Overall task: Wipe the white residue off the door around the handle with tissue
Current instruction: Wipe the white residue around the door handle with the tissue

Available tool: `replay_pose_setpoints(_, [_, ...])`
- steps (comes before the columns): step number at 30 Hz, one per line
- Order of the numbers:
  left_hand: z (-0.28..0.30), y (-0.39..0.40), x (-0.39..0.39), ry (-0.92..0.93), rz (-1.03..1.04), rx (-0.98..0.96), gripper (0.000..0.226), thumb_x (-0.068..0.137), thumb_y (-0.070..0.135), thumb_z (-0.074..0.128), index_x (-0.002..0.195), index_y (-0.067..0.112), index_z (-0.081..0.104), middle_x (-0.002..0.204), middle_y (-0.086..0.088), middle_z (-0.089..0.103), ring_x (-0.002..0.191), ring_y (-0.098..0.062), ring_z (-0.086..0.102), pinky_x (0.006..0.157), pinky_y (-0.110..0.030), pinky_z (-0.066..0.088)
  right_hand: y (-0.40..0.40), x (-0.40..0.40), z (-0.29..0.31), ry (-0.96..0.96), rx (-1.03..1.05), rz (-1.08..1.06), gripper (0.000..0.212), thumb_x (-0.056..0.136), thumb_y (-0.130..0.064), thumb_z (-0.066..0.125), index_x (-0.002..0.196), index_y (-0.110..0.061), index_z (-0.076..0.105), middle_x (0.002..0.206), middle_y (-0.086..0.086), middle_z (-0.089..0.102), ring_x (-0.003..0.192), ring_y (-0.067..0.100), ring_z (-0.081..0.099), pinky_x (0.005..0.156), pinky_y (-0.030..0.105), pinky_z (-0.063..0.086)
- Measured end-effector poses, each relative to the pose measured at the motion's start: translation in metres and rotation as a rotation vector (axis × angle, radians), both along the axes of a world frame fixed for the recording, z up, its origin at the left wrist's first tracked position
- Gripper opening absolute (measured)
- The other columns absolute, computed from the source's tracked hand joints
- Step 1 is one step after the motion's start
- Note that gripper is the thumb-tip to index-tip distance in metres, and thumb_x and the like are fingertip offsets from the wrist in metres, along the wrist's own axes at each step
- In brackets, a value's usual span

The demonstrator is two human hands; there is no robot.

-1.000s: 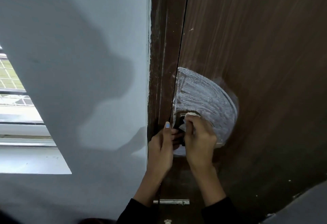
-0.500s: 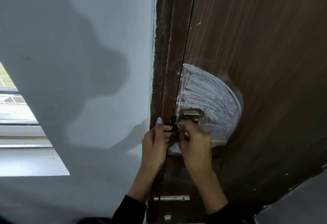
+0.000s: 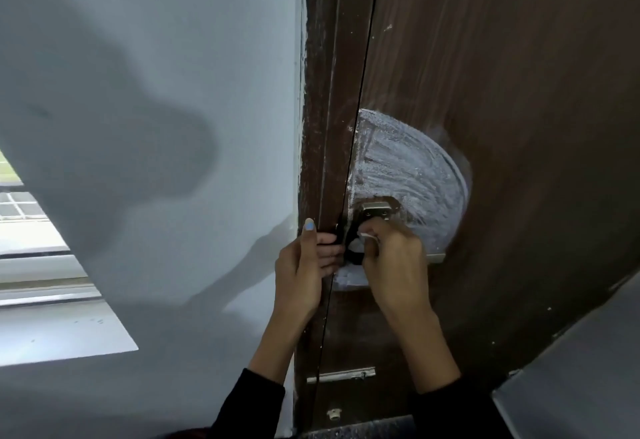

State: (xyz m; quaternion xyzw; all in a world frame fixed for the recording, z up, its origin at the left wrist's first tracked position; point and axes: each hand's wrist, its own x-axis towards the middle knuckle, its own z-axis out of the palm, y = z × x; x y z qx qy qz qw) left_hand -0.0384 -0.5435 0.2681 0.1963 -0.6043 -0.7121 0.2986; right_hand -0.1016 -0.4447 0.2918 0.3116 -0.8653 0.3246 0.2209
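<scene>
A dark brown wooden door (image 3: 519,92) carries a fan-shaped smear of white residue (image 3: 415,175) above and right of its metal handle (image 3: 375,211). A smaller white patch (image 3: 348,279) lies below the handle. My right hand (image 3: 394,265) is pressed to the door just under the handle plate, its curled fingers pinching a small white tissue (image 3: 367,237). My left hand (image 3: 304,265) grips the door's edge (image 3: 346,230) beside the handle, fingers wrapped round it and thumb up along the brown frame (image 3: 322,126). Most of the tissue is hidden inside my right hand.
A pale grey wall (image 3: 156,92) fills the left, with a window and sill (image 3: 34,265) low at the far left. A small metal latch (image 3: 341,374) sits on the door below my hands. A grey surface (image 3: 581,369) cuts in at the bottom right.
My right hand slid down with the tissue from on top of the handle plate to just under it, which uncovered the metal plate. My left hand kept its hold on the door edge.
</scene>
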Motion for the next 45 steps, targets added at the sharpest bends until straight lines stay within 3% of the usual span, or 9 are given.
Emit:
replay_pose_setpoints(4, [-0.003, -0.001, 0.006, -0.011, -0.011, 0.000, 0.048, 0.098, 0.043, 0.029, 0.088, 0.016, 0.067, 0.085, -0.008, 0.073, 0.081, -0.018, 0.072, 0.072, -0.025, 0.057, 0.006, 0.013, -0.006, 0.046, 0.097, -0.014, 0.029, 0.077, 0.010, 0.060, 0.101, -0.005, 0.067, 0.104, 0.013, 0.063, 0.099, 0.028, 0.053, 0.077, 0.035, 0.048])
replay_pose_setpoints(10, [-0.006, -0.003, 0.018, -0.026, 0.007, -0.030, 0.048, 0.098, 0.041, 0.027, 0.093, 0.016, 0.067, 0.089, -0.008, 0.073, 0.085, -0.020, 0.071, 0.077, -0.029, 0.057, 0.026, 0.024, -0.035, -0.064, -0.108, -0.112, 0.027, 0.077, 0.010, 0.062, 0.095, -0.009, 0.064, 0.096, 0.009, 0.061, 0.080, 0.020, 0.061, 0.067, 0.026, 0.051])
replay_pose_setpoints(15, [-0.005, -0.001, 0.025, -0.022, 0.031, -0.027, 0.046, 0.099, 0.038, 0.027, 0.092, 0.016, 0.066, 0.088, -0.007, 0.073, 0.086, -0.020, 0.071, 0.078, -0.029, 0.057, 0.016, 0.031, -0.077, -0.705, -0.891, -0.155, 0.025, 0.079, 0.001, 0.066, 0.083, -0.023, 0.061, 0.091, -0.001, 0.065, 0.087, 0.009, 0.062, 0.067, 0.015, 0.049])
replay_pose_setpoints(17, [-0.005, 0.000, 0.027, -0.027, 0.046, -0.025, 0.046, 0.099, 0.039, 0.027, 0.092, 0.015, 0.067, 0.088, -0.007, 0.073, 0.085, -0.019, 0.071, 0.077, -0.029, 0.057, 0.008, 0.029, -0.081, -0.717, -1.090, -0.176, 0.026, 0.079, 0.002, 0.066, 0.083, -0.023, 0.064, 0.092, 0.000, 0.067, 0.089, 0.007, 0.063, 0.072, 0.017, 0.054])
replay_pose_setpoints(21, [-0.003, 0.001, 0.029, -0.030, 0.050, -0.031, 0.048, 0.100, 0.038, 0.027, 0.093, 0.014, 0.067, 0.087, -0.006, 0.073, 0.085, -0.019, 0.071, 0.076, -0.028, 0.057, -0.007, 0.033, -0.084, -0.306, -0.841, -0.094, 0.032, 0.077, 0.008, 0.066, 0.086, -0.022, 0.067, 0.102, 0.003, 0.061, 0.096, 0.012, 0.061, 0.082, 0.007, 0.046])
replay_pose_setpoints(24, [-0.002, 0.001, 0.031, -0.024, 0.048, -0.060, 0.047, 0.099, 0.040, 0.027, 0.090, 0.017, 0.067, 0.086, -0.003, 0.073, 0.084, -0.017, 0.071, 0.076, -0.028, 0.056, -0.011, 0.037, -0.103, -0.072, -0.478, -0.028, 0.040, 0.078, 0.013, 0.062, 0.115, -0.004, 0.062, 0.123, 0.013, 0.051, 0.117, 0.019, 0.049, 0.102, 0.014, 0.033])
replay_pose_setpoints(29, [-0.006, 0.000, 0.037, -0.035, 0.042, -0.092, 0.046, 0.099, 0.038, 0.025, 0.090, 0.020, 0.066, 0.086, 0.000, 0.073, 0.084, -0.015, 0.071, 0.076, -0.027, 0.056, -0.014, 0.028, -0.124, 0.047, -0.181, 0.089, 0.075, 0.074, 0.019, 0.063, 0.139, 0.005, 0.027, 0.142, 0.031, 0.029, 0.136, 0.027, 0.024, 0.111, 0.024, 0.023])
replay_pose_setpoints(33, [-0.006, -0.003, 0.039, -0.043, 0.053, -0.099, 0.048, 0.099, 0.037, 0.025, 0.093, 0.016, 0.067, 0.087, -0.002, 0.073, 0.084, -0.017, 0.071, 0.076, -0.027, 0.056, -0.018, 0.023, -0.131, 0.060, 0.003, 0.071, 0.078, 0.074, 0.014, 0.064, 0.140, 0.007, 0.023, 0.146, 0.027, 0.026, 0.137, 0.035, 0.022, 0.105, 0.040, 0.038])
replay_pose_setpoints(45, [-0.011, -0.003, 0.030, -0.035, -0.020, -0.083, 0.058, 0.082, 0.051, 0.027, 0.098, 0.012, 0.067, 0.090, -0.005, 0.073, 0.086, -0.019, 0.071, 0.079, -0.028, 0.056, -0.041, 0.028, -0.113, 0.076, -0.084, -0.050, 0.066, 0.083, -0.009, 0.047, 0.142, 0.003, 0.020, 0.150, 0.015, 0.018, 0.131, 0.029, 0.032, 0.099, 0.037, 0.039])
